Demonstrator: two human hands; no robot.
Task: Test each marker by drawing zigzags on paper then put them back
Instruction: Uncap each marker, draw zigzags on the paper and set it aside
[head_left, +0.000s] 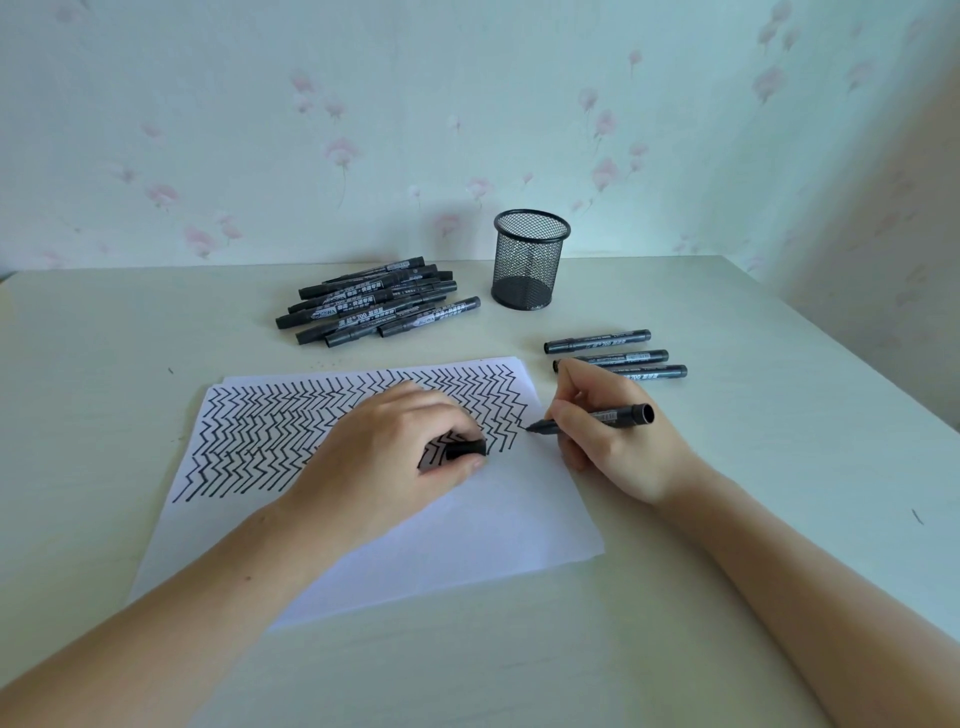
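A white paper sheet (467, 525) lies before me, its upper half covered with black zigzag lines (270, 431). My right hand (613, 447) grips an uncapped black marker (610, 417), tip touching the paper at the right end of the zigzags. My left hand (395, 447) rests on the paper, fingers curled around the black cap (466, 448). A pile of several capped black markers (374, 306) lies at the back left. Three more markers (618, 356) lie side by side just beyond my right hand.
An empty black mesh pen cup (530, 260) stands upright at the back, right of the pile. The pale table (753, 467) ends at a flowered wall behind. The table's right edge runs diagonally near my right forearm.
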